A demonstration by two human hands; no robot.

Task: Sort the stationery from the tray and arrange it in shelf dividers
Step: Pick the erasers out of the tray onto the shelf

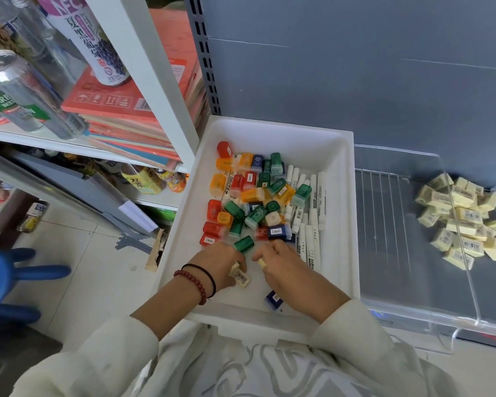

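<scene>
A white tray (344, 179) holds several red, orange, green and blue sharpeners (252, 196) and a bunch of white markers (312, 213) on its right side. My left hand (218, 263) reaches into the tray's near end and grips cream erasers (241, 277). A green sharpener (244, 243) lies just past its fingers. My right hand (281, 265) is beside the left and pinches a small cream eraser (261, 263). A blue sharpener (274, 300) lies under my right wrist. Clear shelf dividers (458, 233) to the right fence off a pile of cream erasers (464, 222).
The divider bay (390, 239) right next to the tray shows only wire shelf. A white shelf unit (155, 81) at the left carries pink paper packs (121, 110), cans and bottles. A blue stool (3, 279) stands on the tiled floor at lower left.
</scene>
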